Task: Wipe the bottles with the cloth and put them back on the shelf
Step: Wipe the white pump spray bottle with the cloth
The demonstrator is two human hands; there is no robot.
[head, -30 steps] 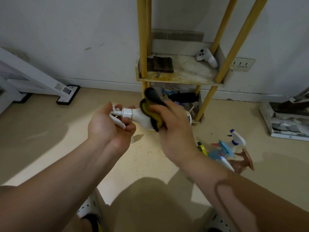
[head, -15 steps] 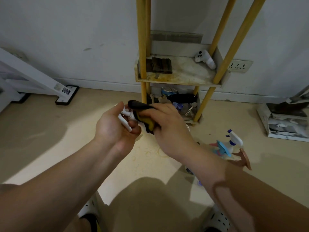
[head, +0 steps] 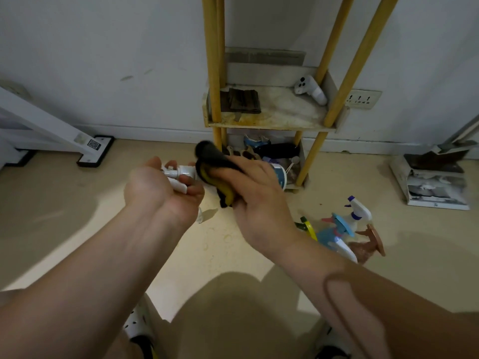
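Middle of the wiping step. Gripped by its pump head in the curled fingers of the left hand (head: pixel 160 190), near the centre: a white bottle (head: pixel 181 172), lying sideways, body hidden under the cloth (head: pixel 215 174). Closed around that cloth, the right hand (head: pixel 259 203). Next, probably: finish the rubbing, then stand it upright on the far shelf (head: pixel 272 123). Waiting on the floor (head: pixel 77 216) at the right: more spray bottles (head: pixel 344 229).

A white controller (head: pixel 311 90) lies just left of the wall socket (head: pixel 364 99), a dark block (head: pixel 241 101) farther left; papers (head: pixel 438 190) lie below-right of the socket.
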